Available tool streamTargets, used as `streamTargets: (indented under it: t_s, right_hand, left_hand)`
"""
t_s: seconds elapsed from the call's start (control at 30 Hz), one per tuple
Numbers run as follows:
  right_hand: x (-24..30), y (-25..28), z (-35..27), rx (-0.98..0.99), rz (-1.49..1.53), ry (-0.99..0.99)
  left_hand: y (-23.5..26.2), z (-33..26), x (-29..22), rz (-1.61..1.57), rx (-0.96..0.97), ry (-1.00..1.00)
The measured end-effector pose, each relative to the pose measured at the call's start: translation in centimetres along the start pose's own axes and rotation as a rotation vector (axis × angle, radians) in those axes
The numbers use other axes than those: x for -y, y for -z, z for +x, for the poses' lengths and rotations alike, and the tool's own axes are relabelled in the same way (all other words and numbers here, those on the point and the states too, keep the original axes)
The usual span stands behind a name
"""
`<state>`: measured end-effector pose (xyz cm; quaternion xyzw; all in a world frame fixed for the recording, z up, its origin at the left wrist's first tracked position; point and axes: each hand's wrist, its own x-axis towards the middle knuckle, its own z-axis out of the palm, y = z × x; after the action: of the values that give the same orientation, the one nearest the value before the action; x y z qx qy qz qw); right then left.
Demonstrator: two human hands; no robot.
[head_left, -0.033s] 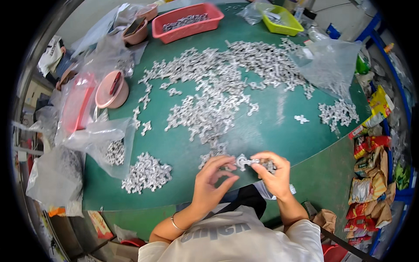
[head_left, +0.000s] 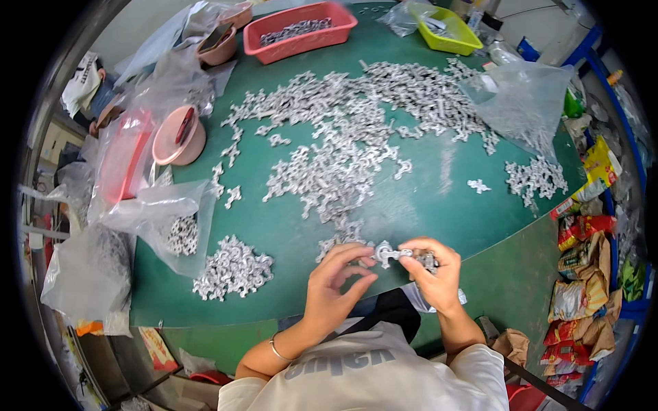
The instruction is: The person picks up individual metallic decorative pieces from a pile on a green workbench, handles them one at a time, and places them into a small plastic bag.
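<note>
Over the table's near edge, my right hand (head_left: 440,275) pinches a small silvery metal part (head_left: 386,253) between thumb and fingers, with its forked, knobbly end pointing left. More grey metal pieces (head_left: 428,260) show partly among that hand's fingers. My left hand (head_left: 334,279) is just left of the part, its fingers bent and the thumb apart from them. The fingertips come close to the part's left end; whether they touch it I cannot tell. Just beyond both hands, a large spread of similar metal parts (head_left: 329,171) covers the middle of the green table (head_left: 439,205).
A smaller heap of parts (head_left: 233,268) lies at the near left, another (head_left: 537,177) at the right. Plastic bags (head_left: 517,103) rest on both sides. A pink tray (head_left: 301,44), a yellow-green basket (head_left: 449,40) and a pink bowl (head_left: 179,140) stand farther off. A person (head_left: 89,85) is at the far left.
The whole view has shifted very slightly. My hands and the metal part keep nearly the same pose.
</note>
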<state>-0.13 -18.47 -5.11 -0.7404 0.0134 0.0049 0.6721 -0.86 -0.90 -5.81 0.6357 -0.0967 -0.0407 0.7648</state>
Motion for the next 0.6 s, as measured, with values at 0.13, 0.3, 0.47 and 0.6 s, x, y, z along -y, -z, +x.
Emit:
streamTargets:
  t_s: [0.13,0.3,0.47,0.6]
  right_hand:
    - [-0.3,-1.5,-1.4,0.007,0.055,0.063]
    - [0.4,-1.8,-2.2,0.024,0.014,0.060]
    - [1.1,-1.5,-2.9,0.022,-0.019,0.101]
    - [1.5,-1.1,-3.6,-0.009,-0.032,0.188]
  left_hand:
    - [0.8,-1.0,-0.6,0.114,-0.053,-0.040]
    - [1.0,-1.6,-0.3,0.091,-0.080,-0.048]
    - [0.8,-2.0,-0.6,0.043,-0.065,-0.058]
    - [0.4,-2.1,-0.9,0.056,-0.024,-0.083]
